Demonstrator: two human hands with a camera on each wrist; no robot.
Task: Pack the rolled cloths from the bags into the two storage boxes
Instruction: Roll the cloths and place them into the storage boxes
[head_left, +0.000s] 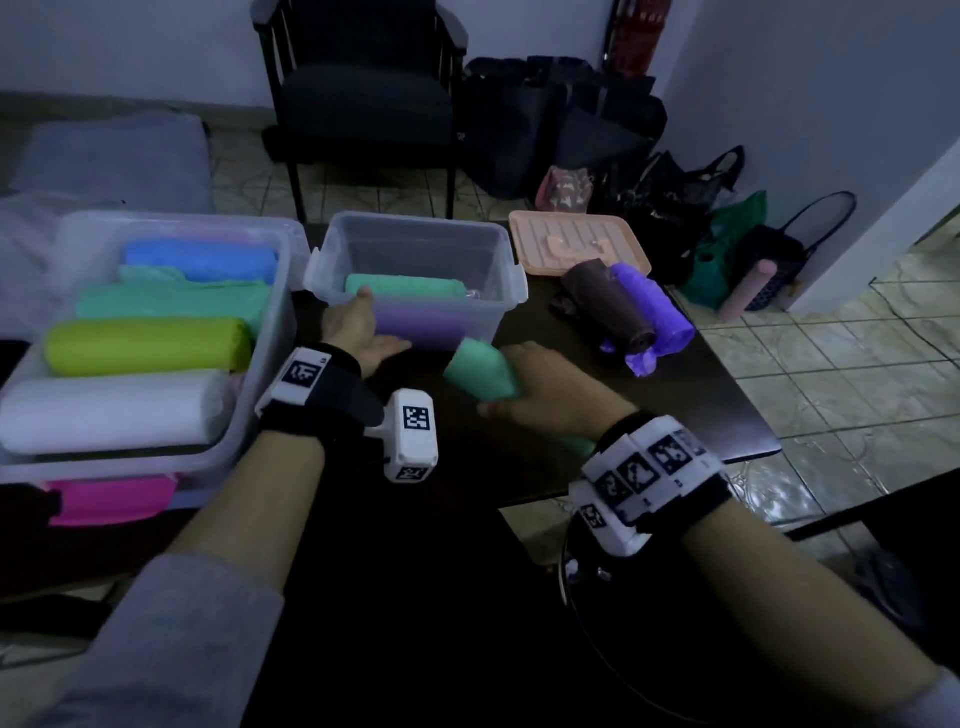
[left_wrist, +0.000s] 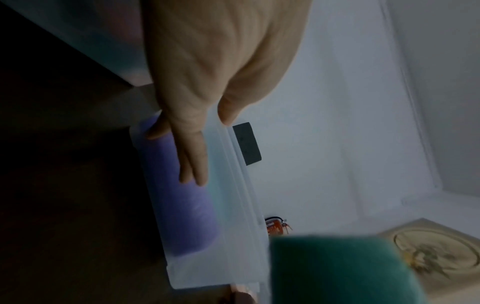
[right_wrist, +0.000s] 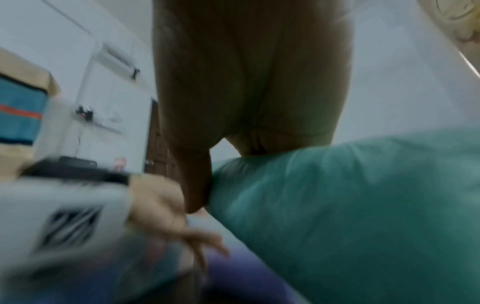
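Green roll (head_left: 480, 370), apparently in right hand (head_left: 550, 400)

Two clear storage boxes on the bench (head_left: 519, 467): large box (head_left: 31, 457), small box (head_left: 415, 244). Rolled cloths: five in large box, two in small, two right of small box. One peach lid (head_left: 530, 234).

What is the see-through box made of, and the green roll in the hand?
The small box looks like clear, slightly frosted hard plastic: a purple roll shows through its wall. The green roll in the right hand seems soft matte cloth, though it could be thin plastic sheet.
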